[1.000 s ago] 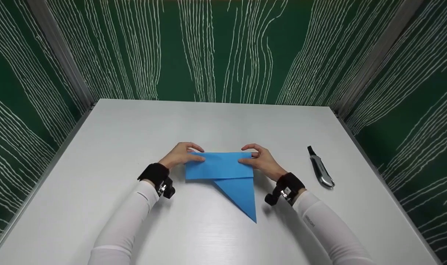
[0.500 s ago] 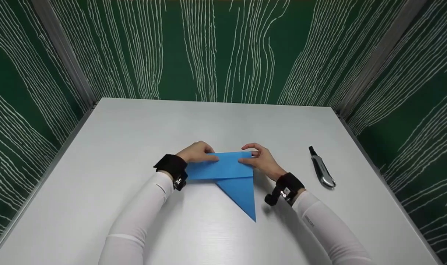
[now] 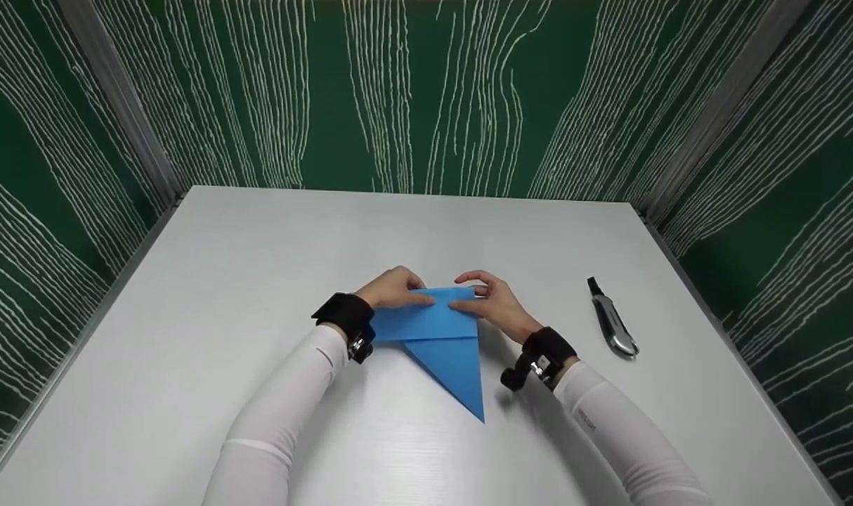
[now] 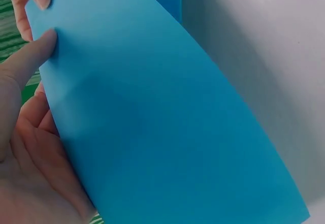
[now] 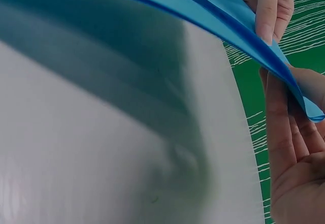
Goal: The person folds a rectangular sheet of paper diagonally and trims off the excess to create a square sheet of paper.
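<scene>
A sheet of blue paper (image 3: 426,323), folded into a band on top with a triangular flap (image 3: 458,372) pointing down toward the person, is held up between both hands. My left hand (image 3: 393,288) pinches the band's far edge near its middle, thumb on the near face and fingers behind. At the far right corner my right hand (image 3: 500,306) pinches the same edge, its index finger raised off the paper. The left wrist view shows the left thumb (image 4: 30,56) pressing the blue face. In the right wrist view the paper's folded layers (image 5: 244,41) appear edge-on between thumb and fingers.
A grey and black utility knife (image 3: 613,320) lies on the white table (image 3: 293,232), to the right of the right hand. Green walls (image 3: 469,98) with white wavy lines stand along the back and sides. Each wrist wears a black strap with a camera.
The left hand has slid right along the paper's far edge, closer to the right hand. The right hand keeps its pinch and has shifted slightly left with the paper.
</scene>
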The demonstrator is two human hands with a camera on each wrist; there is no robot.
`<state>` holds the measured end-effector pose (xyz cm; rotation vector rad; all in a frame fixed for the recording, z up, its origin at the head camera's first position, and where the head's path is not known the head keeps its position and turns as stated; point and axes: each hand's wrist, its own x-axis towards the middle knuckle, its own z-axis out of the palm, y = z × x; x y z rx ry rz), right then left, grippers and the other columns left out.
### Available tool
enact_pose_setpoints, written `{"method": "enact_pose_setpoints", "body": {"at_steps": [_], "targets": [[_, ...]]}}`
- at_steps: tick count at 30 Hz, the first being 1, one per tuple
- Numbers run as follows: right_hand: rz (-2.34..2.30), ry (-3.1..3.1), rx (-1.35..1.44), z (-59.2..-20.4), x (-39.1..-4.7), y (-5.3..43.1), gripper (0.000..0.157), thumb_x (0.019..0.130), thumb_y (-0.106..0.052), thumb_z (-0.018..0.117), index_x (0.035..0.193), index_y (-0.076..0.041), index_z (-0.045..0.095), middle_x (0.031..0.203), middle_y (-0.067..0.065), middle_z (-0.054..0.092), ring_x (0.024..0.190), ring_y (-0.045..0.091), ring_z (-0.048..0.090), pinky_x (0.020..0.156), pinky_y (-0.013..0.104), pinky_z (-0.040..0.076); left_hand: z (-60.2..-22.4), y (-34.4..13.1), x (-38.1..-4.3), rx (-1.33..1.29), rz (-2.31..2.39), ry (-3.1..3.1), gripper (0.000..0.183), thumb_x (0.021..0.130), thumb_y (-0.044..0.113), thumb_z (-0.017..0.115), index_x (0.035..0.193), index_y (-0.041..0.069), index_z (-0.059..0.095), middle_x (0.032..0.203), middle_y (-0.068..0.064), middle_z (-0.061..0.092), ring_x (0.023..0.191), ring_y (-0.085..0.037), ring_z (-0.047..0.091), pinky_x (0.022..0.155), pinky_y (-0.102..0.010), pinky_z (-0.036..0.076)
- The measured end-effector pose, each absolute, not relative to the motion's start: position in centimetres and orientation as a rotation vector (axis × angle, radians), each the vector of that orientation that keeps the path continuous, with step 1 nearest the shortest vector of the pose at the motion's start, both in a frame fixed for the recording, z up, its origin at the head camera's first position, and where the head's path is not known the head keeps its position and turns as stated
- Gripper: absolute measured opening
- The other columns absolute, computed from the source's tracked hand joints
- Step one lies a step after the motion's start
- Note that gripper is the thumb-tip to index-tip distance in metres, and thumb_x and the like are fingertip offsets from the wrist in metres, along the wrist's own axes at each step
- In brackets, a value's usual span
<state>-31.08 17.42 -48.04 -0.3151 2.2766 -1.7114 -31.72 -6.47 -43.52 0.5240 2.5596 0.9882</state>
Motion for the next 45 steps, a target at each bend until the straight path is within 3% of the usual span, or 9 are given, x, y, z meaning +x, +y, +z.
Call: {"method": "enact_pose_setpoints", "body": {"at_steps": [3, 9, 17, 24, 30, 38, 45], "targets": [[-1.705, 2.265, -0.326, -48.0, -31.1, 17.5, 0.055, 0.09, -0.017, 0.081, 0.137, -0.007, 0.056, 0.121, 0.018, 0.072, 0.104, 0.015, 0.072, 0.088, 0.027, 0.06, -43.5, -6.6, -31.7, 0.522, 1.005, 2.56, 0.032, 0.096, 0.027, 0.073, 0.112, 0.0, 0.078, 0.088, -0.004, 0.07, 0.073, -0.01, 0.047, 0.068, -0.02, 0.038], [-1.657, 2.282, -0.296, -48.0, -31.2, 17.4, 0.05, 0.09, -0.022, 0.081, 0.135, -0.009, 0.062, 0.124, 0.019, 0.072, 0.1, 0.014, 0.071, 0.084, 0.025, 0.059, -43.4, -6.6, -31.8, 0.507, 1.02, 2.567, 0.032, 0.094, 0.028, 0.076, 0.11, 0.001, 0.079, 0.094, -0.011, 0.077, 0.072, -0.009, 0.048, 0.069, -0.019, 0.04], [-1.556, 2.307, -0.268, -48.0, -31.1, 17.5, 0.05, 0.093, -0.034, 0.077, 0.136, -0.01, 0.066, 0.128, 0.015, 0.073, 0.103, 0.013, 0.073, 0.086, 0.026, 0.06, -43.3, -6.8, -31.6, 0.492, 1.043, 2.557, 0.031, 0.091, 0.027, 0.078, 0.105, 0.0, 0.08, 0.076, 0.002, 0.066, 0.068, -0.008, 0.047, 0.067, -0.019, 0.039], [-1.607, 2.196, -0.311, -47.9, -31.3, 18.0, 0.048, 0.106, -0.039, 0.057, 0.136, -0.004, 0.065, 0.137, 0.016, 0.067, 0.116, 0.017, 0.071, 0.101, 0.04, 0.059, -43.1, -6.9, -31.5, 0.485, 1.035, 2.573, 0.031, 0.091, 0.027, 0.079, 0.107, 0.001, 0.08, 0.082, 0.0, 0.068, 0.072, -0.008, 0.048, 0.068, -0.019, 0.039], [-1.6, 2.177, -0.332, -47.9, -31.4, 18.0, 0.044, 0.107, -0.037, 0.056, 0.132, -0.003, 0.068, 0.123, 0.008, 0.074, 0.105, 0.011, 0.073, 0.096, 0.035, 0.061, -43.2, -7.0, -31.6, 0.47, 1.025, 2.555, 0.03, 0.091, 0.027, 0.079, 0.109, 0.003, 0.08, 0.095, -0.009, 0.076, 0.076, -0.01, 0.051, 0.073, -0.02, 0.042], [-1.596, 2.102, -0.377, -47.7, -31.4, 18.2, 0.044, 0.108, -0.033, 0.053, 0.137, -0.002, 0.064, 0.122, 0.004, 0.074, 0.106, 0.008, 0.072, 0.095, 0.031, 0.061, -43.4, -7.2, -31.7, 0.496, 1.042, 2.532, 0.028, 0.091, 0.026, 0.079, 0.108, 0.003, 0.08, 0.098, -0.012, 0.078, 0.075, -0.009, 0.052, 0.073, -0.02, 0.042], [-1.587, 2.016, -0.426, -47.5, -31.5, 18.6, 0.047, 0.11, -0.031, 0.05, 0.142, 0.001, 0.059, 0.113, -0.004, 0.075, 0.103, 0.008, 0.073, 0.089, 0.027, 0.061, -43.2, -7.5, -31.6, 0.522, 1.025, 2.517, 0.033, 0.091, 0.027, 0.079, 0.112, 0.002, 0.079, 0.11, -0.016, 0.079, 0.079, -0.007, 0.056, 0.077, -0.018, 0.045]]}}
